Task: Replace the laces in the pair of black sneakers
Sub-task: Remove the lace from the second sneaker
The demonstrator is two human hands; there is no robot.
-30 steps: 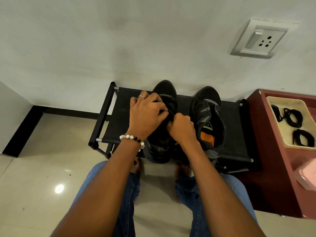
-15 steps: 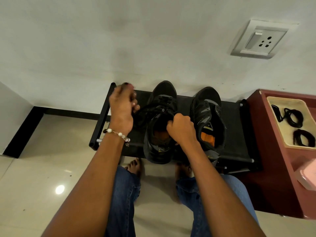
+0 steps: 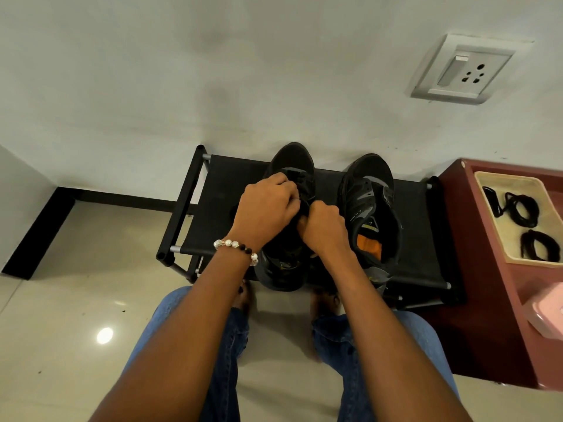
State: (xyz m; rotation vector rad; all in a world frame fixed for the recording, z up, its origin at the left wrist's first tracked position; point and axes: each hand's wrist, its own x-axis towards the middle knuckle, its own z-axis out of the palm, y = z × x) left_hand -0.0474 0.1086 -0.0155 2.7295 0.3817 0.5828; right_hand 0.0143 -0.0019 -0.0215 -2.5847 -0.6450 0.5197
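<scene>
Two black sneakers stand side by side on a low black rack, toes toward the wall. The left sneaker is mostly covered by both hands. My left hand, with a bead bracelet at the wrist, curls its fingers over the lace area of that shoe. My right hand is fisted beside it, pinching the shoe's upper near the tongue. The lace itself is hidden under the fingers. The right sneaker stands untouched, without laces, its orange insole showing.
A dark red cabinet stands right of the rack, carrying a beige tray with coiled black laces and a pink box. A wall socket sits above. My knees in blue jeans and bare feet are below the rack.
My left hand, raised to the left half a second ago pulling lace, has come back down onto the left sneaker's lace area. The right hand stayed on the shoe.
</scene>
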